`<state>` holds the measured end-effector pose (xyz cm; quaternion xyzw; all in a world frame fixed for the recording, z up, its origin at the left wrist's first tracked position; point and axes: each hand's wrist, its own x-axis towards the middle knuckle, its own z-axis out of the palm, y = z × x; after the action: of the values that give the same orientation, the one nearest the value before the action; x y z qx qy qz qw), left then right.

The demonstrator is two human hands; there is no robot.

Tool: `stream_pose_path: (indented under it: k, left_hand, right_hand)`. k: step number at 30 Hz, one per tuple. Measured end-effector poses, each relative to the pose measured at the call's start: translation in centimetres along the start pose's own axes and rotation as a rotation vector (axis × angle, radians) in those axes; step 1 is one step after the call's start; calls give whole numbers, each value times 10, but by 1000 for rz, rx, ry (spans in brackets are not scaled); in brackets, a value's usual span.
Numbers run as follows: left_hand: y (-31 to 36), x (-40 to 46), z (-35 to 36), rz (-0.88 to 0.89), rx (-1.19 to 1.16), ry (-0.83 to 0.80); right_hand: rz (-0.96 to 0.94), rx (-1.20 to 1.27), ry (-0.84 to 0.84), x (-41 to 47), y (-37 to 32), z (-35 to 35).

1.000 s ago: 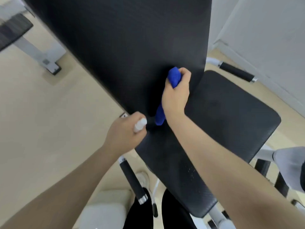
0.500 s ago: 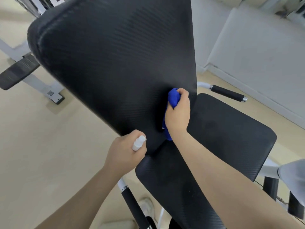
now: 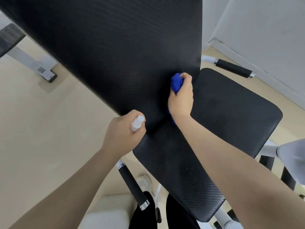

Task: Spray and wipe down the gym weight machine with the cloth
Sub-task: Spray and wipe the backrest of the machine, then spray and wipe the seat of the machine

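Head view, looking down over both forearms. Black textured backrest pad (image 3: 115, 52) of the weight machine fills the upper middle, tilted; black seat pad (image 3: 231, 123) meets it lower right.

Right hand (image 3: 181, 101) clenched round a bunched blue cloth (image 3: 176, 81), knuckles toward the camera. Cloth pressed against the lower right part of the backrest pad, just above the seam with the seat. A tail of cloth shows below the wrist, near the seam.

Left hand (image 3: 123, 134) gripping a small white spray bottle (image 3: 137, 123); only the white top shows above the fist, body of the bottle hidden in the hand. Bottle held at the lower left edge of the backrest, close to the seam, near but apart from the cloth.

Fine pale specks on the near part of the seat pad.

Black-gripped handle (image 3: 132, 187) with chrome end below the left arm; a second handle (image 3: 232, 68) upper right, beside the seat. Beige floor (image 3: 41, 129) at left. Another bench with grey frame (image 3: 29, 61) upper left. White wall panel (image 3: 264, 38) upper right.
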<state>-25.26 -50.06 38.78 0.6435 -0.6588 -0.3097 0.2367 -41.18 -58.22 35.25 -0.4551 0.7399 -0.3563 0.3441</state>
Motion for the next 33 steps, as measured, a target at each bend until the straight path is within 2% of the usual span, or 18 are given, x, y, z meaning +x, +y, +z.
stream_pose_path:
  k: [2, 4, 7, 10, 12, 14, 15, 16, 18, 20, 21, 23, 24, 26, 29, 33]
  left_hand:
    - [-2, -3, 4, 8, -14, 13]
    - [-4, -2, 8, 44, -27, 31]
    - [-7, -3, 10, 67, -64, 40]
    - [-13, -7, 12, 18, -82, 65]
    - [-14, -9, 14, -15, -94, 88]
    - [-14, -11, 17, -18, -105, 100]
    - [-14, -13, 18, -19, -116, 96]
    - [-15, -14, 20, -23, -124, 79]
    - [-16, -17, 22, -32, -119, 30]
    - [-12, -17, 24, -44, -84, -8]
    - [-9, -16, 26, -53, -63, -24]
    - [1, -13, 28, -92, -50, -63]
    - [7, -12, 29, -106, -63, -92]
    - [20, -10, 32, -115, -120, -174]
    - [45, -1, 42, -127, -113, -275]
    - [75, 14, 66, -2, -96, -301]
  right_hand:
    - [-129, 127, 8, -15, -20, 8]
    - [-294, 191, -71, -37, -37, 18]
    - [-360, 188, -142, -45, -25, 21]
    - [-203, -82, -168, -27, 34, 15]
    - [25, -226, -164, -15, 68, 11]
    - [292, -104, -48, -4, 73, 16]
    - [344, -3, 19, -2, 67, 22]
    - [316, 76, 66, -3, 59, 26]
    - [43, 109, 21, -17, 47, 24]
    - [-280, -101, -197, -29, 55, 8]
    - [-362, -277, -322, -26, 64, -3]
    - [-294, -563, -485, -9, 83, -26]
    - [-201, -588, -502, -2, 89, -40]
    - [-72, -488, -444, 5, 96, -66]
    - [-85, -387, -430, 7, 99, -107]
    - [-97, -368, -510, 13, 98, -143]
